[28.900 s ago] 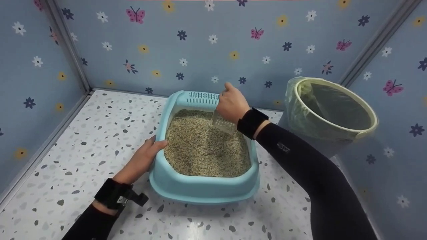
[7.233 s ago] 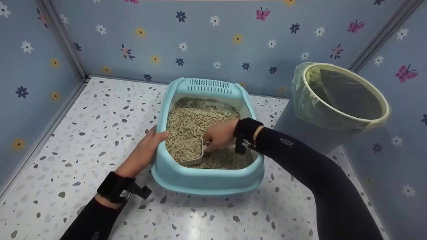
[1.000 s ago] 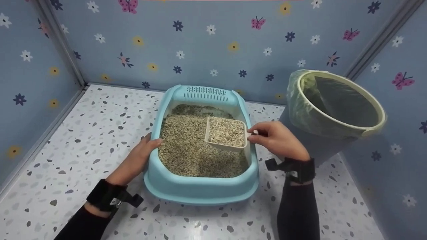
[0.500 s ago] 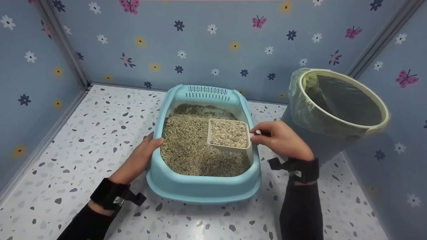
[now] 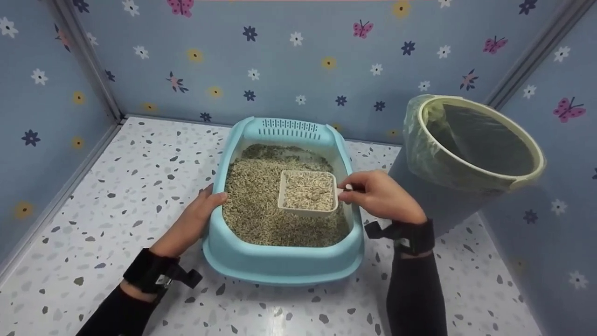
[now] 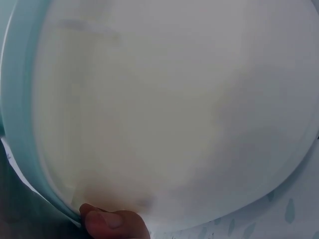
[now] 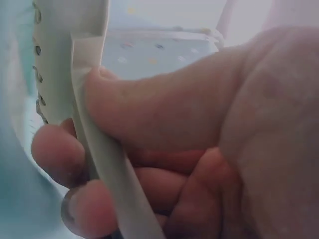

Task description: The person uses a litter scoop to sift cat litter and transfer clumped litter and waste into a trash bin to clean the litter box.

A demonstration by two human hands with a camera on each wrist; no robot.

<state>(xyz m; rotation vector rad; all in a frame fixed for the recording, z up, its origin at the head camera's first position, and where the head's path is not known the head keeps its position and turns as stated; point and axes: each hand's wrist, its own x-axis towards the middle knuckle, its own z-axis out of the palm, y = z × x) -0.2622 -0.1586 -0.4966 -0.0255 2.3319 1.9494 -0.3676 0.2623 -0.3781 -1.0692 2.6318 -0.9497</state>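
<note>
A light-blue litter box (image 5: pixel 283 261) with a slotted back rim stands on the floor, holding brownish pellet litter (image 5: pixel 252 210). My left hand (image 5: pixel 189 226) grips its left rim, thumb on top and fingers outside. In the left wrist view the box's pale wall (image 6: pixel 149 109) fills most of the picture, with a fingertip (image 6: pixel 112 224) at its lower edge. My right hand (image 5: pixel 380 196) pinches the handle of a cream litter scoop (image 5: pixel 308 213), held roughly level over the box's right half with pellets in it. The right wrist view shows thumb and fingers around the handle (image 7: pixel 122 184).
To the right stands a grey-blue bin (image 5: pixel 422 205) with a clear liner (image 5: pixel 415 149) and a cream rim ring (image 5: pixel 471 169). Flower-patterned walls (image 5: pixel 275 60) enclose the speckled floor (image 5: pixel 126 186) at the back and sides.
The scoop, tilted near the back at first and later dipped in the litter, is now raised. In the last half second it shifted slightly left, its pellets lower. The left hand stays on the rim.
</note>
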